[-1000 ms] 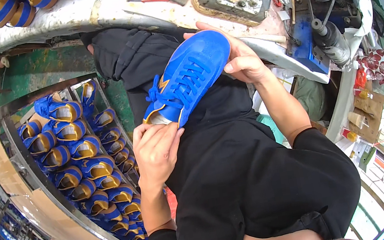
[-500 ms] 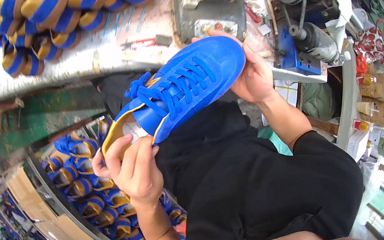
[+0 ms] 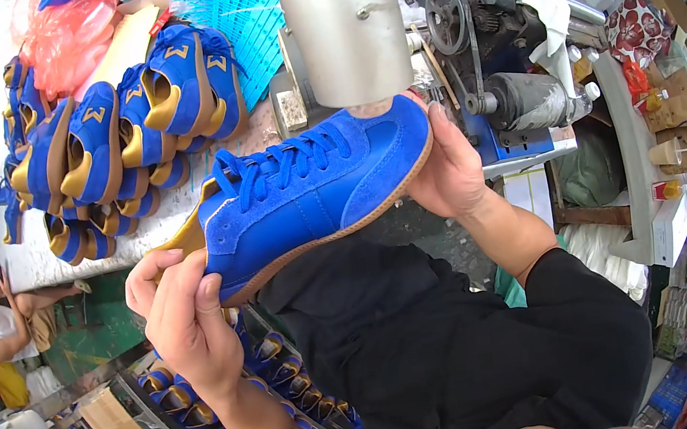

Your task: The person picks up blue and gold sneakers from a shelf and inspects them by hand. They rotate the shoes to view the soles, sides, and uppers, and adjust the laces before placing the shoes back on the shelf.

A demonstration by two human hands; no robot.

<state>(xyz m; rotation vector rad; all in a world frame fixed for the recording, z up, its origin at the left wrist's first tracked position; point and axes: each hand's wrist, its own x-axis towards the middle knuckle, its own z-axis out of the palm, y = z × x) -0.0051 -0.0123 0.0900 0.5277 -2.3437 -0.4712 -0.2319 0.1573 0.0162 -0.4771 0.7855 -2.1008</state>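
A blue lace-up sneaker [image 3: 296, 190] with a gum-brown sole and yellow lining is held up in both hands, its side turned toward me. The heel end is gripped by my left hand [image 3: 189, 313], fingers closed around the collar and back. At the toe, my right hand [image 3: 452, 164] is closed around the front, partly hidden behind the shoe. Directly above the toe hangs a pale metal cylinder [image 3: 343, 32], its lower end overlapping the toe's upper edge in view; whether they touch I cannot tell.
Many finished blue-and-yellow sneakers [image 3: 93, 145] are piled on the worktable at left, beside a red plastic bag [image 3: 69, 42] and a turquoise mesh basket [image 3: 235, 22]. A motor [image 3: 527, 103] with a belt pulley stands at right. Racked shoes [image 3: 298, 385] lie below left. A person [image 3: 1, 328] sits far left.
The shoe has tilted from showing its laced top to showing its side and sole edge. The view has shifted, bringing the metal cylinder above the toe and more piled sneakers into sight.
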